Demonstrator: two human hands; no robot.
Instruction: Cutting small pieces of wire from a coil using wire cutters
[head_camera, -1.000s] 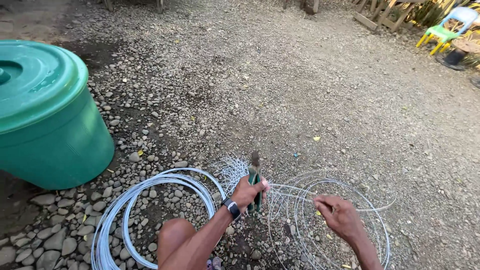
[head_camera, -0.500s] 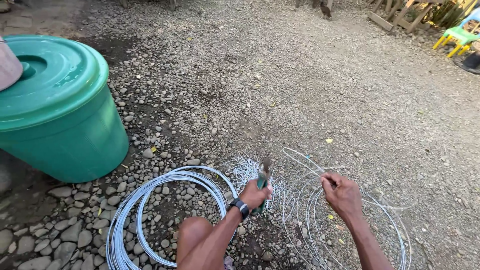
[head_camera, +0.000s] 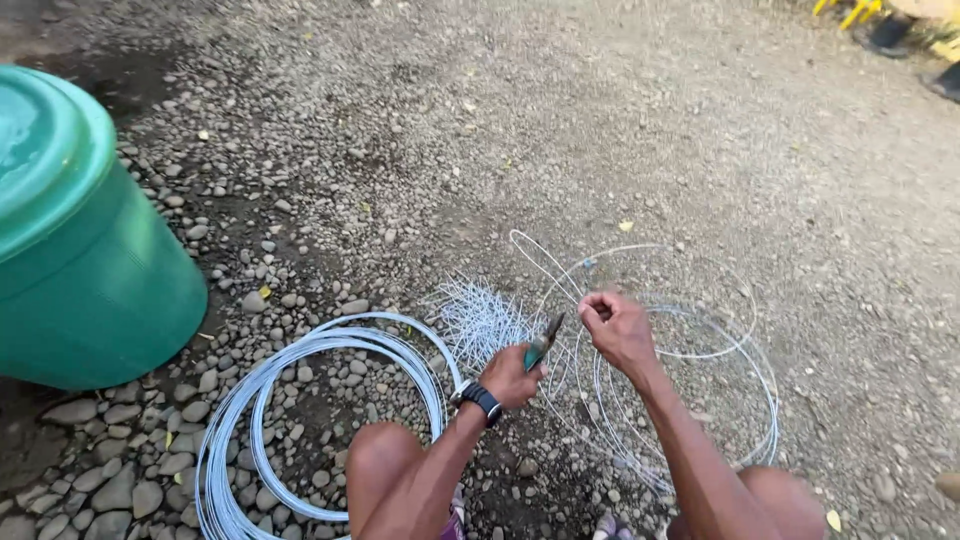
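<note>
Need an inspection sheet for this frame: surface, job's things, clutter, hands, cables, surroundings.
Surface: gravel ground, larger pebbles at left.
Job's things: green-handled pliers; loose wire loops; pile of short cut wire pieces; tight wire coil.
Clutter: scattered yellow leaves.
Hands: left hand grips the pliers, wristwatch on that wrist; right hand pinches a wire strand.
Cables: nothing seen besides the wire.
Surroundings: green lidded barrel at left; yellow chair legs at top right.
</note>
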